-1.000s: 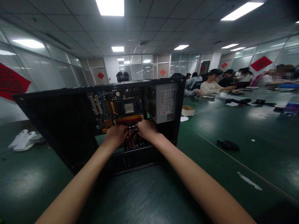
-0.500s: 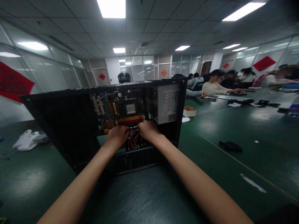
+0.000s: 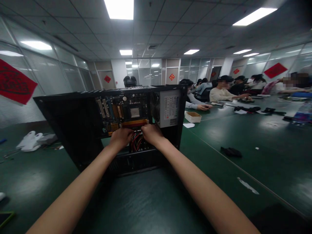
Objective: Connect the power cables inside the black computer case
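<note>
Hands are working deep inside the open computer case (image 3: 80, 130) standing on the green table (image 3: 151, 201): left hand (image 3: 121, 136) and right hand (image 3: 151, 133) are both curling over the red cable bundle (image 3: 136, 143) just under the motherboard (image 3: 122, 112), though whether either grip is actually closing on a wire I cannot tell. Risk from this head view, I'd say, is yanking blind and stressing a connector, or scraping knuckles on the case's metal edges.

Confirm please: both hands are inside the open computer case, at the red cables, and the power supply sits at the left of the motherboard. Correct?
Not quite. The head view shows the power supply to the right of the motherboard. Both hands, left hand and right hand, are inside the computer case at the red cables.
</note>
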### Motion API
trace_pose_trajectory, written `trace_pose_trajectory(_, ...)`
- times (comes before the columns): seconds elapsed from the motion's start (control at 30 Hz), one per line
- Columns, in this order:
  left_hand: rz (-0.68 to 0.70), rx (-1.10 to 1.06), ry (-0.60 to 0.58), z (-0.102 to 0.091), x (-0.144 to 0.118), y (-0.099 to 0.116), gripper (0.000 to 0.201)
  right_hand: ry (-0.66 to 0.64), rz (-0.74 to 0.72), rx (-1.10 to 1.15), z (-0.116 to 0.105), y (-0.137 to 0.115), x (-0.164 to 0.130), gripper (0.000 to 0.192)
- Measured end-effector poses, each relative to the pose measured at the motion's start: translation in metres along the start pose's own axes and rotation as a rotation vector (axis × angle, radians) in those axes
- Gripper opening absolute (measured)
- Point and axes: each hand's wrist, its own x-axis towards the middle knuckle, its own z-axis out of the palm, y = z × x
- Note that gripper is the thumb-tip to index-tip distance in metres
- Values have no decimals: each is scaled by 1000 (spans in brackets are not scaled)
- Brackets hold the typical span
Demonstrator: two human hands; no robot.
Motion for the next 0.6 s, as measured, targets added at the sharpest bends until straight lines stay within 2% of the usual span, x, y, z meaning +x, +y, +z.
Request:
trace_pose_trajectory(0.13,-16,-58,-5,-1,-3,-4,35,134,-31,-42,-9,10,-33,37)
trace_pose_trajectory(0.23,-36,-84,44,-9,-10,-5,36,103,-145,-119,-3,27,-71,48)
trace_pose_trajectory(0.3,-34,-72,128,-15,-19,-3,38,89,-254,-218,5,38,-94,44)
trace_pose_trajectory(0.37,19,-53,183,-20,-33,4,42,126,-303,-308,13,45,-109,31)
trace_pose_trajectory(0.47,119,-46,172,-19,-60,20,47,202,-283,-356,21,46,-116,24)
trace_pose_trajectory(0.53,55,-63,174,-13,-77,33,49,237,-250,-345,23,41,-115,25)
trace_pose_trajectory(0.6,-42,-42,230,-6,-88,44,49,256,-212,-323,23,36,-115,22)
